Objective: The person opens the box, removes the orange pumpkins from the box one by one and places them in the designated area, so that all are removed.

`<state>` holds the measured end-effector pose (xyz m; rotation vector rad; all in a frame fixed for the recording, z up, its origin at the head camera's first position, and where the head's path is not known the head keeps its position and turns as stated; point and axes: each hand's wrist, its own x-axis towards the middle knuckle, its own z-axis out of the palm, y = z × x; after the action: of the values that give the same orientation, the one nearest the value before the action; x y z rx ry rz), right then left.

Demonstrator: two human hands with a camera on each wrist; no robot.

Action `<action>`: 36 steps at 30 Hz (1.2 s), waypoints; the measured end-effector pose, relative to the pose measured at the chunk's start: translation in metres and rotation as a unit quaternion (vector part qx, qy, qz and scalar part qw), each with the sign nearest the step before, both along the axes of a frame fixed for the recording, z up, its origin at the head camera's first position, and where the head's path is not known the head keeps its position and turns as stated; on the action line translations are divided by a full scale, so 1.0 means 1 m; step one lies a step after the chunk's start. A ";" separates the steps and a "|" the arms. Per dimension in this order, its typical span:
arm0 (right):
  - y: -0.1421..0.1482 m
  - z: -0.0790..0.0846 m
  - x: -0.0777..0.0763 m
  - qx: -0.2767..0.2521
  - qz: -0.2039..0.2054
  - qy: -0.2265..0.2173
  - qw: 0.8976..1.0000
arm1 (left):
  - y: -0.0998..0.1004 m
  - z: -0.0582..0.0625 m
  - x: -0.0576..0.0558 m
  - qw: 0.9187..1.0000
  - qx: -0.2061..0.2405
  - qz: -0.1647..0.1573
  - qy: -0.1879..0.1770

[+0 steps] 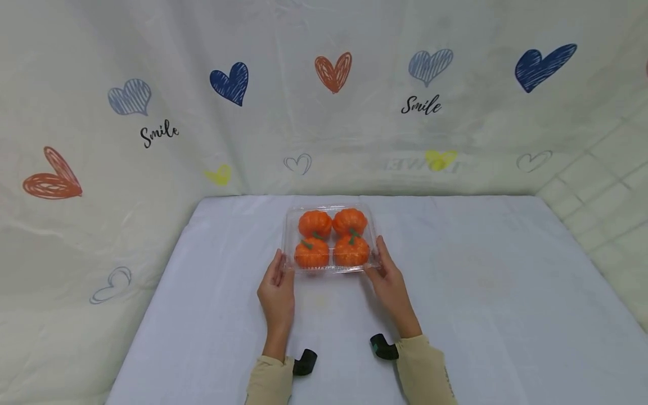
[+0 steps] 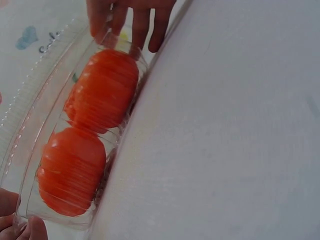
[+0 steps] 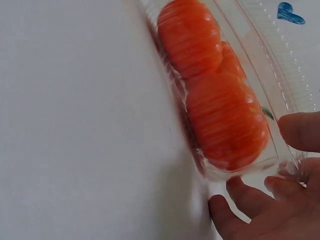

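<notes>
A clear plastic box (image 1: 331,269) holds several small orange pumpkins with green stems, set in two rows. My left hand (image 1: 277,295) grips its near left corner, and in the left wrist view the fingertips (image 2: 35,229) show at the box's end. At the opposite end, my right hand (image 1: 394,289) holds the near right corner. From the right wrist, the thumb (image 3: 302,131) lies at the rim while the other fingers spread below. Two pumpkins, a front one (image 2: 72,172) and its neighbour (image 2: 102,90), show through the near wall, partly covering those behind.
A white cloth covers the table (image 1: 481,292). Behind it hangs a pale sheet (image 1: 283,124) printed with hearts and the word Smile. A black device (image 1: 305,363) sits on my left wrist and another (image 1: 383,347) on the right, over beige sleeves.
</notes>
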<state>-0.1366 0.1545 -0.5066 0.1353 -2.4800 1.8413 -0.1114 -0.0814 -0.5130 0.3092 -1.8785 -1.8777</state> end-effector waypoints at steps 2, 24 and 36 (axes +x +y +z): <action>0.003 0.002 0.000 0.003 0.012 -0.003 1.000 | 0.000 0.000 0.000 1.000 0.000 -0.001 0.001; 0.023 0.024 0.004 0.036 0.012 0.050 0.998 | -0.018 0.000 -0.002 0.987 -0.094 -0.117 -0.049; 0.026 0.051 0.000 -0.019 -0.015 0.079 0.997 | -0.030 0.006 -0.002 0.944 -0.217 -0.226 -0.099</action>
<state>-0.1361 0.1803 -0.4560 0.2299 -2.3288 1.7889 -0.1131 -0.1112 -0.5072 -0.0973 -2.6103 -1.6671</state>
